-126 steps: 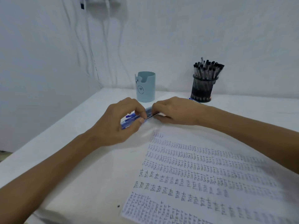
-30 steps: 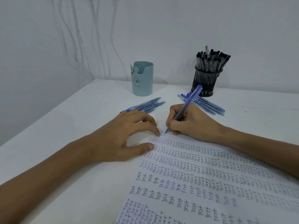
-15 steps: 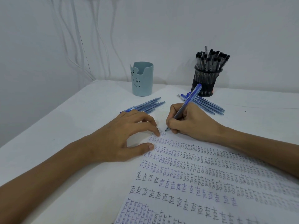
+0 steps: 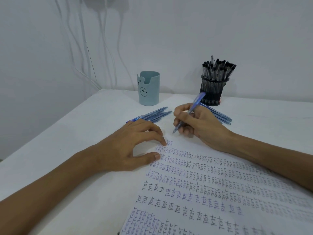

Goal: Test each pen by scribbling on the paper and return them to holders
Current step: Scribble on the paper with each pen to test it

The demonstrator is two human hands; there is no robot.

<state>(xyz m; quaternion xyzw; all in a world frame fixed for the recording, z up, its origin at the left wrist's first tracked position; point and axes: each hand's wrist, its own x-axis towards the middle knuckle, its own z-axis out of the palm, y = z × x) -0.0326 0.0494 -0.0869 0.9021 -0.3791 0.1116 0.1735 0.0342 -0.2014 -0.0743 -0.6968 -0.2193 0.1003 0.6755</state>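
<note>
The right hand (image 4: 199, 126) grips a blue pen (image 4: 189, 112) in a writing hold, its fingers (image 4: 179, 116) closed around the lower barrel. The pen leans back toward the far wall, its upper end blurred, and its tip points down at the top edge of the paper (image 4: 220, 184); whether the tip touches the sheet or hangs just above it cannot be told.

The left hand (image 4: 133, 146) holds nothing. It lies on the counter (image 4: 67, 133) with fingers spread and arched, the index fingertip and thumb tip pressing on the top left corner of the paper. The sheet is covered with rows of the word "test" written in black and blue ink, large near the camera and small farther up.

Just beyond the left hand lies a small bunch of blue pens (image 4: 155, 114) on the counter, partly hidden by the knuckles. A second bunch of blue pens (image 4: 220, 115) lies behind the right hand, reaching out to its right.

Near the wall stand two holders, well apart from each other. The light blue cup (image 4: 149, 89) with a little face on its side is on the left; its inside is not visible. The black mesh cup (image 4: 213, 90) on the right is packed with upright black-capped pens (image 4: 218, 68).
</note>
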